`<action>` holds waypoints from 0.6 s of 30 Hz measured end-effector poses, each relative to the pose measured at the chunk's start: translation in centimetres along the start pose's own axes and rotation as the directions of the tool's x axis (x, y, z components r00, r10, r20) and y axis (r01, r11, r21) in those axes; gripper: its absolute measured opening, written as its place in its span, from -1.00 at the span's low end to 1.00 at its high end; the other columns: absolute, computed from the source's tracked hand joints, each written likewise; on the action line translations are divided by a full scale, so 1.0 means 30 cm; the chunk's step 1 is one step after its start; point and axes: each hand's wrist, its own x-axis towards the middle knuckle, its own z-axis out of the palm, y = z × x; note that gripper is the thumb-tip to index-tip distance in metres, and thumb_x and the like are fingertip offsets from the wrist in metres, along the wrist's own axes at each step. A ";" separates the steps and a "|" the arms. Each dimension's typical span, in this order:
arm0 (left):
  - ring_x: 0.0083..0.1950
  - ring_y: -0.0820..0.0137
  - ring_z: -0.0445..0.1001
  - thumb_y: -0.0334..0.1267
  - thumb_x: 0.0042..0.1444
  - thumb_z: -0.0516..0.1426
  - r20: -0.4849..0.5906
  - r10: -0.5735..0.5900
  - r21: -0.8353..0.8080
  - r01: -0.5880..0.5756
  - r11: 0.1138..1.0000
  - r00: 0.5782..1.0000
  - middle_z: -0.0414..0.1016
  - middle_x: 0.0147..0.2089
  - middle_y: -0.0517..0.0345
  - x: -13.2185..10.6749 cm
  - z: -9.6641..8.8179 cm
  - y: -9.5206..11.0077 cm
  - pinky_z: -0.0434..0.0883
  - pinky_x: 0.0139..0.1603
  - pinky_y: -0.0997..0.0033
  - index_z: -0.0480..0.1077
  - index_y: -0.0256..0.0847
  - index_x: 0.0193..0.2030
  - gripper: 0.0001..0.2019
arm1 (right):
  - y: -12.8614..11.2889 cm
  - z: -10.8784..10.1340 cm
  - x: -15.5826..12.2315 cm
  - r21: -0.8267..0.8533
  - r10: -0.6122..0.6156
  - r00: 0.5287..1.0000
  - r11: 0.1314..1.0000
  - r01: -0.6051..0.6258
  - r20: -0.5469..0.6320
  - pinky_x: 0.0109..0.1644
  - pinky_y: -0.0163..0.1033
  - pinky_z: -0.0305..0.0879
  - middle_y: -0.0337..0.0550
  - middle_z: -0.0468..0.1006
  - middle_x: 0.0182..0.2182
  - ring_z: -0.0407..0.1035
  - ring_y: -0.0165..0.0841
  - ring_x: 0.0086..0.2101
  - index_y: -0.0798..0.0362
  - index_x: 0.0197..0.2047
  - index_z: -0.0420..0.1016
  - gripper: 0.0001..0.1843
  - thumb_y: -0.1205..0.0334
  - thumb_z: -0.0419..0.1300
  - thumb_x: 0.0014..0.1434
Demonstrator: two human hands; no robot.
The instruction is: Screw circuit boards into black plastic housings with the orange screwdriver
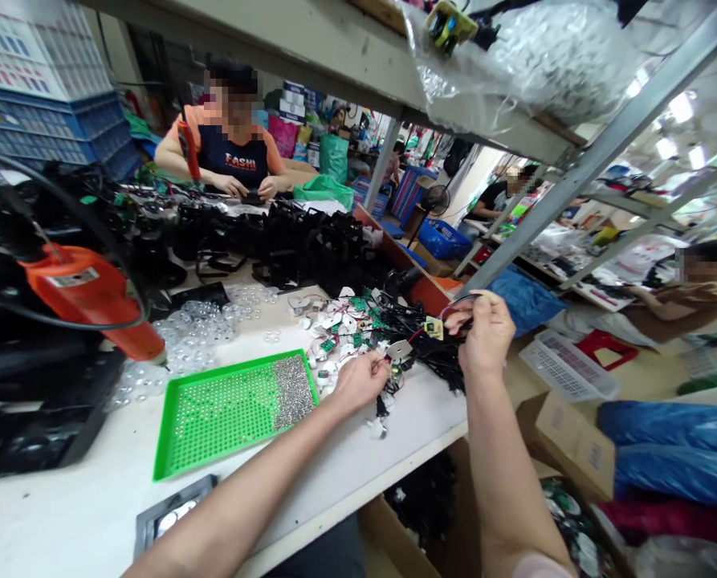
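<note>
My left hand [363,379] is closed in a pinch at the pile's near edge, on thin wires beside a flat pale plate [399,350]. Raised to the right, my right hand [486,331] is closed around a bundle of dark and coloured wires [462,300]. A small yellowish component [433,327] hangs on wires between the two hands. Under and behind them lies a heap of white parts and green circuit boards [349,321], with black cables [415,329] to its right. My fingers hide the wire ends.
A green perforated tray [213,413] holds many small screws [291,393]. An orange electric screwdriver [96,297] hangs at left over clear plastic lenses [198,329]. Black housings [262,241] are heaped behind. A co-worker [231,152] sits opposite. A metal post [551,193] slants up at right.
</note>
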 end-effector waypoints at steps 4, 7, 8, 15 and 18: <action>-0.22 0.37 0.48 -0.15 0.34 -0.13 0.081 0.211 -0.058 -0.207 0.977 0.974 0.55 -0.23 0.19 -0.018 -0.011 0.034 0.32 -0.18 0.43 0.46 -0.09 -0.13 -0.66 | 0.041 0.026 0.012 -0.045 0.119 0.987 0.992 -0.115 0.103 -0.73 -0.46 0.15 -0.25 0.59 -0.51 0.41 -0.47 -0.68 0.07 -0.28 0.42 -0.61 -0.10 0.28 0.05; -0.15 0.34 0.49 -0.15 0.28 0.01 0.176 0.341 -0.058 -0.336 0.940 0.923 0.56 -0.22 0.18 -0.045 0.002 0.027 0.30 -0.03 0.38 0.51 -0.02 -0.16 -0.76 | 0.046 0.038 0.041 -0.016 0.109 0.994 0.994 -0.108 0.031 -0.75 -0.46 0.13 -0.25 0.58 -0.52 0.42 -0.45 -0.68 0.08 -0.31 0.40 -0.58 -0.12 0.28 0.02; -0.16 0.33 0.49 -0.16 0.27 0.04 0.198 0.357 -0.053 -0.354 0.934 0.913 0.56 -0.24 0.17 -0.053 0.010 0.017 0.30 -0.01 0.35 0.52 -0.02 -0.17 -0.78 | 0.040 0.041 0.052 0.003 0.085 0.996 0.996 -0.085 -0.004 -0.75 -0.46 0.12 -0.26 0.57 -0.53 0.42 -0.45 -0.68 0.08 -0.31 0.39 -0.58 -0.12 0.28 0.02; -0.03 0.16 0.48 -0.12 0.20 0.11 0.110 0.199 -0.009 -0.199 0.980 0.974 0.56 -0.15 0.03 -0.085 0.035 -0.039 0.30 0.09 0.12 0.51 -0.11 -0.10 -0.77 | -0.055 0.057 0.088 0.073 -0.061 0.997 0.995 0.064 -0.037 -0.75 -0.47 0.12 -0.34 0.56 -0.53 0.39 -0.50 -0.69 0.02 -0.27 0.34 -0.63 -0.12 0.23 0.10; 0.23 0.09 0.32 -0.04 0.24 0.06 -0.124 0.009 -0.124 -0.024 0.992 0.992 0.38 0.20 -0.18 -0.066 0.006 -0.016 0.24 0.22 0.02 0.23 -0.26 0.25 -0.49 | -0.099 0.083 0.066 0.080 -0.089 0.995 0.993 0.086 0.042 -0.74 -0.47 0.10 -0.34 0.56 -0.51 0.38 -0.50 -0.69 0.01 -0.25 0.33 -0.63 -0.13 0.19 0.14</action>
